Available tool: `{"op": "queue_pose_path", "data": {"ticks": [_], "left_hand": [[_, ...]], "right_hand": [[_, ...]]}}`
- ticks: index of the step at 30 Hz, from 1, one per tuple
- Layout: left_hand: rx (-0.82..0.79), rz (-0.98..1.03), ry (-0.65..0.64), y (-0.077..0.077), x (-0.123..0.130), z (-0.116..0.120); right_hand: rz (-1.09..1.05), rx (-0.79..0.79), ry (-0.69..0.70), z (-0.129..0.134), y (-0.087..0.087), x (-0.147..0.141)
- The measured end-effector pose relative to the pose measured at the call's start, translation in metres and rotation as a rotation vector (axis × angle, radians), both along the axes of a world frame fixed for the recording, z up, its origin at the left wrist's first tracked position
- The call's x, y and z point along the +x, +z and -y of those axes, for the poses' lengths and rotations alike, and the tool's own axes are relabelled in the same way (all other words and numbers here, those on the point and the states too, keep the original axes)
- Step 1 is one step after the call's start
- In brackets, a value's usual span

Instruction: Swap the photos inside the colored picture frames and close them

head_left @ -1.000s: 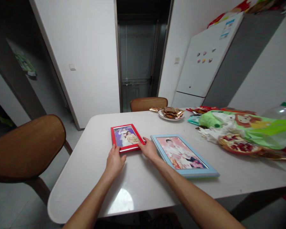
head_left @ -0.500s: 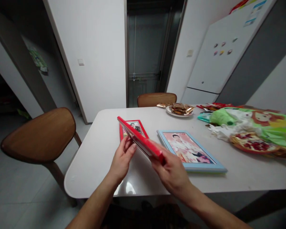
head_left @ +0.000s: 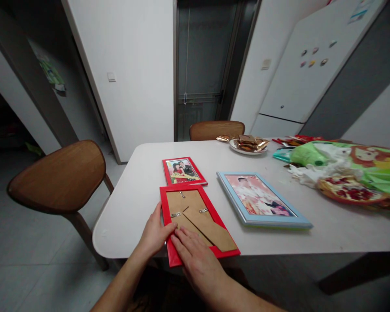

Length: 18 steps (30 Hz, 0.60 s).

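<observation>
A red picture frame point(head_left: 211, 203) lies face down at the table's near edge, its brown backing board and folded stand point(head_left: 208, 227) showing. Several small metal clips hold the board. My left hand point(head_left: 154, 234) grips the frame's left side, thumb on top, other fingers partly hidden beneath. My right hand point(head_left: 196, 255) rests over the lower rim with fingers stretched out flat on the backing, close to the left thumb. Just beyond lies a smaller red framed photo point(head_left: 183, 171), face up. To the right is a light blue framed photo point(head_left: 260, 197), also face up.
On the white table point(head_left: 126, 208) stand a plate point(head_left: 247, 151) of gold-wrapped packets, a green bag point(head_left: 377, 164), crumpled tissue and a cut pomegranate point(head_left: 347, 190). Wooden chairs stand at the left point(head_left: 58, 177) and far side point(head_left: 217, 130). A fridge point(head_left: 292, 82) is behind.
The red frame held on edge between both hands has come down flat, back side up. My right hand has moved from its right end to the lower rim.
</observation>
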<state>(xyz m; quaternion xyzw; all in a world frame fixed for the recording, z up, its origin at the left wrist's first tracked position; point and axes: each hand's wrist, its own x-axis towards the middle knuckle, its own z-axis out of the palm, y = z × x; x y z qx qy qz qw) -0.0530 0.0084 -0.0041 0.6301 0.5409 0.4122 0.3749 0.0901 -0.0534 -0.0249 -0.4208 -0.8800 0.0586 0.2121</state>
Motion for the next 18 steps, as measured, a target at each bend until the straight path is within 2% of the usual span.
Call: {"op": "queue_pose_path", "data": {"ticks": [4, 5, 8, 10, 12, 15, 18], "left_hand": [[0.024, -0.212, 0.020, 0.003, 0.001, 0.003], [0.034, -0.257, 0.029, 0.004, 0.002, 0.004], [0.060, -0.375, 0.046, 0.007, 0.004, 0.005], [0.060, -0.421, 0.040, 0.007, 0.005, 0.005], [0.044, -0.453, 0.034, 0.008, 0.005, 0.006], [0.019, -0.483, 0.037, 0.009, 0.005, 0.004], [0.015, -0.487, 0.049, 0.009, 0.005, 0.001]], "right_hand": [[-0.091, -0.146, 0.092, -0.012, 0.030, 0.015], [-0.119, -0.158, 0.065, -0.020, 0.039, 0.023], [-0.074, -0.113, -0.183, -0.049, 0.053, 0.052], [0.042, -0.134, -0.250, -0.068, 0.051, 0.068], [0.113, -0.169, -0.253, -0.082, 0.042, 0.078], [0.106, -0.165, -0.280, -0.093, 0.028, 0.081], [0.095, -0.132, -0.310, -0.096, 0.024, 0.077]]}}
